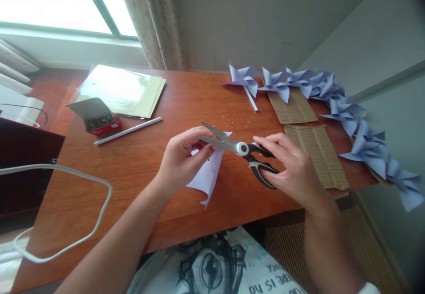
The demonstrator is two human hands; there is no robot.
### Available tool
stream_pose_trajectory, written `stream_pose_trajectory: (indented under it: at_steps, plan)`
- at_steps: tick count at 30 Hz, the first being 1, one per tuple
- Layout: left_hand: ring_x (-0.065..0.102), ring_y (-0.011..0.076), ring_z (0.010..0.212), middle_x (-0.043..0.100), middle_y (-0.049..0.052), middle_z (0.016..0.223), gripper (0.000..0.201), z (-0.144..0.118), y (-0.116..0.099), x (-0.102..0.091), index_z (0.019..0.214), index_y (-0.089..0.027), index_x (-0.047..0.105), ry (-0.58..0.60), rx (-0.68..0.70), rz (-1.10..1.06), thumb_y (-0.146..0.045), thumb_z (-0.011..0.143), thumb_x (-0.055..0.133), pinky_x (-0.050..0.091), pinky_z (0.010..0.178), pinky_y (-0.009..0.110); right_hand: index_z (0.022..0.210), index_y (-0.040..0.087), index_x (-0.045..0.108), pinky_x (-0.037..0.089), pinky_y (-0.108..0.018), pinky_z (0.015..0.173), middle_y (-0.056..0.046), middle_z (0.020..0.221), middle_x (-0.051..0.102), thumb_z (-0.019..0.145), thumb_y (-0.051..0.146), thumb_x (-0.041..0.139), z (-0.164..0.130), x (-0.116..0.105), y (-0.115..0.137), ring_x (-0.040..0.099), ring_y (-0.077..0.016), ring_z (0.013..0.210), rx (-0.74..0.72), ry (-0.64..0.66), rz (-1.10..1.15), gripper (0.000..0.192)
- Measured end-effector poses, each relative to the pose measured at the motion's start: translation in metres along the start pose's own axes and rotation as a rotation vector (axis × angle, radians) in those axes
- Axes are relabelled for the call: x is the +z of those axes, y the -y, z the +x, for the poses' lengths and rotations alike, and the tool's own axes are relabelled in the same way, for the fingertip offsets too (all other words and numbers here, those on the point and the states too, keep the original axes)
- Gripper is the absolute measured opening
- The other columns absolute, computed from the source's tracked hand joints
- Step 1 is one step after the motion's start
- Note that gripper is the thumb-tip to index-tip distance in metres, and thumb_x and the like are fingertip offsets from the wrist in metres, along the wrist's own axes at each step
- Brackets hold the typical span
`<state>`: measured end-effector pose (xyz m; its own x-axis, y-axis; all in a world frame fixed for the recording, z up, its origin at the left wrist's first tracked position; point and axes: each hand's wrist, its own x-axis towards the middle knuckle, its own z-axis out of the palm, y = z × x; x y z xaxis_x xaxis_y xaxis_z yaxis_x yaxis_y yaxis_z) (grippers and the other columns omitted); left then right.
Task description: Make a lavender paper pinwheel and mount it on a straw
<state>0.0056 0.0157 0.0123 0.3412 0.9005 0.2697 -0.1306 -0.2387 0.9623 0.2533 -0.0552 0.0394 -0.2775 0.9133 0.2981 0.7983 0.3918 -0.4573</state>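
Note:
My left hand pinches a pale lavender sheet of paper that hangs folded over the middle of the wooden table. My right hand grips the black and grey handles of a pair of scissors. The blades are parted and point left, straddling the upper edge of the paper right beside my left fingers.
A row of several lavender paper pinwheels runs along the table's right side over two corrugated cardboard pieces. A white stick, an open box of pins and a plastic sleeve of paper lie at left. A white cable loops over the near left corner.

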Motion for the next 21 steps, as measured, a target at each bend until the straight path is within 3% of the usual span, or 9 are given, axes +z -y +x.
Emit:
stream_pose_trajectory:
  at_steps: [12,21]
  plan:
    - [0.068,0.0138,0.084,0.074,0.002,0.086,0.013,-0.0009,0.0015,-0.0002,0.089,-0.02,0.075,0.038,0.04,0.042,-0.01,0.089,0.068,0.051,0.072,0.021,0.144,0.026,0.054,0.057,-0.035,0.092,-0.008,0.116,0.062,0.088,0.01,0.068,-0.0015,-0.0009,-0.005,0.066,-0.0232,0.105,-0.022,0.001,-0.013,0.06]
    - [0.066,0.0136,0.078,0.071,0.002,0.08,0.013,0.0,-0.0012,0.0001,0.086,-0.019,0.075,0.027,0.045,0.065,-0.009,0.088,0.068,0.05,0.069,0.021,0.144,0.024,0.054,0.055,-0.033,0.094,-0.009,0.116,0.061,0.087,0.007,0.068,-0.002,-0.0023,-0.005,0.065,-0.0225,0.108,-0.023,0.007,-0.013,0.061]
